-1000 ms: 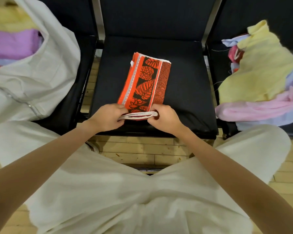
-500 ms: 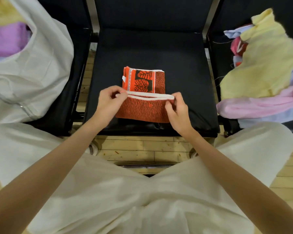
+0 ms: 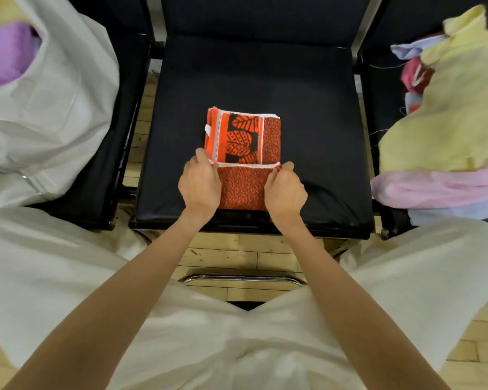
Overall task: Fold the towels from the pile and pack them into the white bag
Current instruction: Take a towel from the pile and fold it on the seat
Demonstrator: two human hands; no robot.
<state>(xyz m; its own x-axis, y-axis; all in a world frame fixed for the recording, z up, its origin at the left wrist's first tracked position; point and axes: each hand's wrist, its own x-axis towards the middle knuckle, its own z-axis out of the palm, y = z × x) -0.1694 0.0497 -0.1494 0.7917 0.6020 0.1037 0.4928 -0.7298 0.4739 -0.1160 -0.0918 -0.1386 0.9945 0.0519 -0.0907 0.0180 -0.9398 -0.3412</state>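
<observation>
An orange towel with a black leaf print (image 3: 244, 136) lies partly folded on the middle black chair seat (image 3: 316, 114). Its near end is turned over toward the far end, showing the plain orange underside. My left hand (image 3: 199, 187) pinches the left corner of that turned edge and my right hand (image 3: 285, 190) pinches the right corner. The white bag (image 3: 57, 108) sits open on the left chair with a purple towel (image 3: 6, 54) inside. The pile of towels (image 3: 445, 122) rests on the right chair, yellow on top, pink and pale blue below.
Three black chairs stand side by side with metal frames between them. Wooden floor shows under the seats. My white-trousered legs fill the lower part of the view, with a chrome chair bar (image 3: 243, 278) between them.
Both hands lifted the towel's near edge and carried it away from me over the towel, folding the near part over. The turned edge now lies further along than half a second ago.
</observation>
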